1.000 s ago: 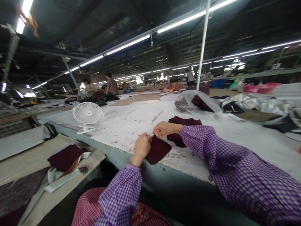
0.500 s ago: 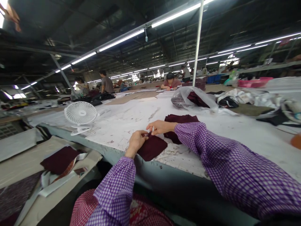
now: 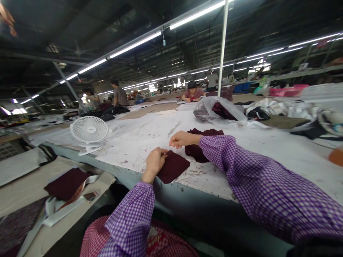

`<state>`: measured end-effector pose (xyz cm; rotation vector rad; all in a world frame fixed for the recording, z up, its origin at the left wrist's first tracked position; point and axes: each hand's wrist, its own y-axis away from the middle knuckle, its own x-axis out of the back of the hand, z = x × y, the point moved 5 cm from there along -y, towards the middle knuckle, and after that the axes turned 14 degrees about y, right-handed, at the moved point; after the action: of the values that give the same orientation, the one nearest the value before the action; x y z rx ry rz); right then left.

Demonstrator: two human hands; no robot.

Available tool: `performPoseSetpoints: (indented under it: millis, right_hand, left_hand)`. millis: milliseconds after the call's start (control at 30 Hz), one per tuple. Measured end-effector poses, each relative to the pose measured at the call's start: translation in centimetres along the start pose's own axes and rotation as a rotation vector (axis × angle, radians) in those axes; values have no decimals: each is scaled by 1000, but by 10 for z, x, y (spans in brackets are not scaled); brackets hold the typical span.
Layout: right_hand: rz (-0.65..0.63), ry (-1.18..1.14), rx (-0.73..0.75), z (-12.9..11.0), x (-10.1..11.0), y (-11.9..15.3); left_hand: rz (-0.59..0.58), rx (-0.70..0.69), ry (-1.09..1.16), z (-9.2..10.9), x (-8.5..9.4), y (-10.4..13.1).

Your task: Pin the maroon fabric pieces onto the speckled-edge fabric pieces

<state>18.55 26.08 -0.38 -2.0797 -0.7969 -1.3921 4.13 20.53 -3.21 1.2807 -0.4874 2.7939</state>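
A dark maroon fabric piece (image 3: pixel 174 167) lies at the near edge of the white-covered table (image 3: pixel 134 142). My left hand (image 3: pixel 155 162) pinches its upper left corner between thumb and fingers. Just above the piece and apart from it is my right hand (image 3: pixel 180 139), its fingers curled together; whether something small is between the fingertips cannot be made out. Behind my right wrist, a second heap of maroon fabric (image 3: pixel 197 151) rests on the table, partly covered by the wrist and the checked sleeve.
A white fan (image 3: pixel 89 130) is clipped to the table edge at left. Beyond the heap sits a clear plastic bag (image 3: pixel 205 111) with maroon cloth. Mixed fabrics (image 3: pixel 285 122) lie at right, and more maroon cloth (image 3: pixel 66 184) at lower left. A person (image 3: pixel 193 92) leans over the table's far side.
My right hand has moved up off the fabric piece, away from my left hand. My left hand still grips the corner. The view has shifted slightly.
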Motion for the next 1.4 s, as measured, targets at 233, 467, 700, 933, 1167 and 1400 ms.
performPoseSetpoints:
  millis: [233, 467, 700, 933, 1167, 1400]
  right_hand:
    - [35, 387, 170, -13, -4, 1]
    - [46, 479, 204, -14, -9, -1]
    - [49, 538, 195, -18, -12, 0]
    - [84, 843, 300, -32, -22, 8]
    - [111, 1069, 318, -26, -32, 21]
    - [187, 672, 193, -34, -15, 25]
  left_hand:
    - [-29, -44, -171, 8, -1, 6]
    - [-18, -80, -199, 11, -1, 9]
    - [-16, -93, -204, 11, -1, 9]
    - [-28, -139, -237, 11, -3, 10]
    - [-54, -218, -333, 16, -8, 13]
    - [-49, -194, -310, 14, -12, 8]
